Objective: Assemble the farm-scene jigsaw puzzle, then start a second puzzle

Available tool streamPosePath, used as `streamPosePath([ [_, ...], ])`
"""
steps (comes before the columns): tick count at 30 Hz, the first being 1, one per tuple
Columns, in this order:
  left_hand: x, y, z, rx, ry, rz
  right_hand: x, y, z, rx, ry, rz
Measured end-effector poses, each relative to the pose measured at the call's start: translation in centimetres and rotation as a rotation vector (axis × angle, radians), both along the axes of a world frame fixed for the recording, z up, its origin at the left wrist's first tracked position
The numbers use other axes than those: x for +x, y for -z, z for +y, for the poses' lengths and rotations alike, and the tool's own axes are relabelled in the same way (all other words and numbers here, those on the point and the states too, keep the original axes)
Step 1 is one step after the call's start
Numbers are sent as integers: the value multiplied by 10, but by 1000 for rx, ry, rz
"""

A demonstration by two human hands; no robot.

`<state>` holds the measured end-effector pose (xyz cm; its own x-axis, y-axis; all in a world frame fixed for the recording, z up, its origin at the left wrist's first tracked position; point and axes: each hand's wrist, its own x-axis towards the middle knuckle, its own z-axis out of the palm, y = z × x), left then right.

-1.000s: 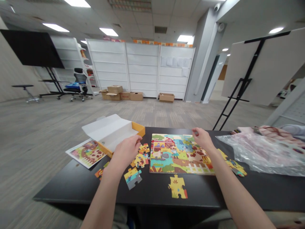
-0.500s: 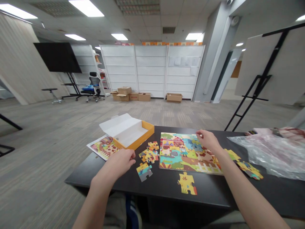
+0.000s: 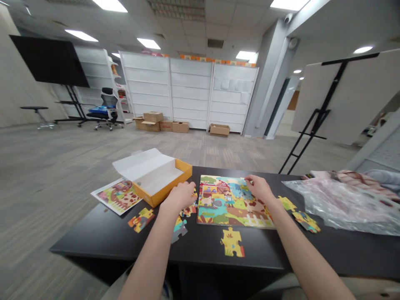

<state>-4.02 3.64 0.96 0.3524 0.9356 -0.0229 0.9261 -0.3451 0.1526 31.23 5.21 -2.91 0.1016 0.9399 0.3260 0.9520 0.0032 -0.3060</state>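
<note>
Two hands (image 3: 181, 195) (image 3: 259, 188), farm puzzle (image 3: 233, 204), loose pieces (image 3: 187, 210)

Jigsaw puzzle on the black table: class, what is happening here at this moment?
A person is working on a farm-scene jigsaw puzzle on a black table. The left hand rests over a small heap of loose pieces beside the puzzle's left edge, next to an open orange box. The right hand lies on the puzzle's upper right part. More loose pieces lie around: a yellow piece in front and two pieces to the right. A picture sheet lies left of the box.
</note>
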Motion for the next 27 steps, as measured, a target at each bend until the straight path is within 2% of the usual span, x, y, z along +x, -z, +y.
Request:
streamPosePath([
  [8,0,8,19,-52,-13,-19,-1,-2,0,6,-43,-13],
  [18,-5,23,30,-16,8,-38,-1,-6,0,35,-38,2],
  [22,-4,22,27,2,-10,-27,-2,-8,-2,35,-37,6],
  [27,-2,13,17,45,-38,-23,-2,-10,-3,35,-43,10],
])
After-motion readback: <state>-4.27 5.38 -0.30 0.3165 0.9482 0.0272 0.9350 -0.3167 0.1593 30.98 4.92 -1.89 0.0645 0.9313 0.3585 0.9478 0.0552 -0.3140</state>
